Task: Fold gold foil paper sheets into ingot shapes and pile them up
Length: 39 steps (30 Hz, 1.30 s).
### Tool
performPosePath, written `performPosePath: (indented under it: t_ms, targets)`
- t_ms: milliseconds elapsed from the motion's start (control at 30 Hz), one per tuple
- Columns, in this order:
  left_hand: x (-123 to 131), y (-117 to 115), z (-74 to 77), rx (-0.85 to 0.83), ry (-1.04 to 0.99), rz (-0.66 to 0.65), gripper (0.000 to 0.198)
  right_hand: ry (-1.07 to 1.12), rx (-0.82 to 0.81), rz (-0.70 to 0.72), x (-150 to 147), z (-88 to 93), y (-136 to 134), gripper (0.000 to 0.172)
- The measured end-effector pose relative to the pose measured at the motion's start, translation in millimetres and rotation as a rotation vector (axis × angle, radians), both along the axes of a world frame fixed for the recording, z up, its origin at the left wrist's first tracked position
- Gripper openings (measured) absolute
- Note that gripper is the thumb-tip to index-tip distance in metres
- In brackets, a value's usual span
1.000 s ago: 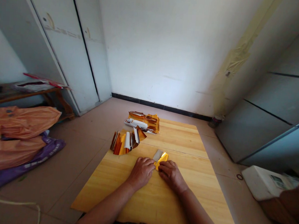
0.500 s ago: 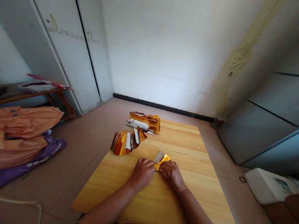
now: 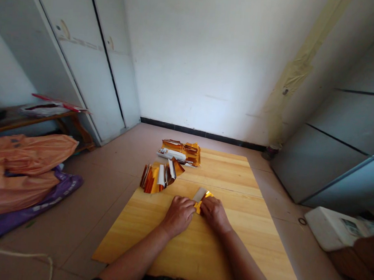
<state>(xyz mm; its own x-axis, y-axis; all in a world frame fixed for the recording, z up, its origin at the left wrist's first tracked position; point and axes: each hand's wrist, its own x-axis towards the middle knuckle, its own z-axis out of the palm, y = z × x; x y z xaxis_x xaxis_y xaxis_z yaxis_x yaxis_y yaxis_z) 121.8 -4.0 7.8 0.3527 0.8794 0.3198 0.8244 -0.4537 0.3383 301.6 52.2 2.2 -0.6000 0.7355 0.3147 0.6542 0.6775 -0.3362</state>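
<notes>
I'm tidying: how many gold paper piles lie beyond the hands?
2: a fanned gold and white paper pile at left; a jumbled gold and white paper pile beyond it. Hidden ones possible.

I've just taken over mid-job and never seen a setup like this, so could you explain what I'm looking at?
There's no machine: these are a person's bare left hand and right hand, seen by one head-worn camera looking forward and down. Both hands have their fingers on a small shiny gold piece with a grey part; their exact grip is hidden. Beyond it on the wooden table lie two groups of folded gold-and-white material, a nearer bundle and a farther bundle.
</notes>
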Motion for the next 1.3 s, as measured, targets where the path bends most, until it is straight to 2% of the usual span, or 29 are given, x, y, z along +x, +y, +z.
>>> performPosePath:
  t_ms: [133, 333, 767, 1033, 1167, 1300]
  targets:
    - [1.4, 1.8, -2.0, -0.013, -0.033, 0.022, 0.031, 0.045, -0.053, 0.070, 9.2, 3.5, -7.9, 0.020]
    - [-3.0, 2.1, -6.4, -0.007, 0.034, -0.006, 0.035, 0.033, -0.005, 0.038, 10.9, -2.6, -11.9, 0.012]
    - [-26.9, 12.5, 5.5, 0.011, 0.204, -0.240, 0.034, -0.013, 0.044, 0.078, 14.0, -3.1, -7.8, 0.009]
    - [-31.4, 15.3, 10.2, 0.036, 0.218, -0.289, 0.030, -0.057, 0.037, 0.178, 16.5, 2.5, 1.3, 0.010]
    - [-29.8, 17.4, 14.1, 0.045, 0.222, -0.324, 0.025, -0.038, 0.035, 0.154, 16.0, 1.6, -1.0, 0.013]
    - [-27.2, 16.8, 17.8, 0.052, 0.241, -0.303, 0.022, -0.052, 0.059, 0.116, 13.1, -0.2, -5.1, 0.023]
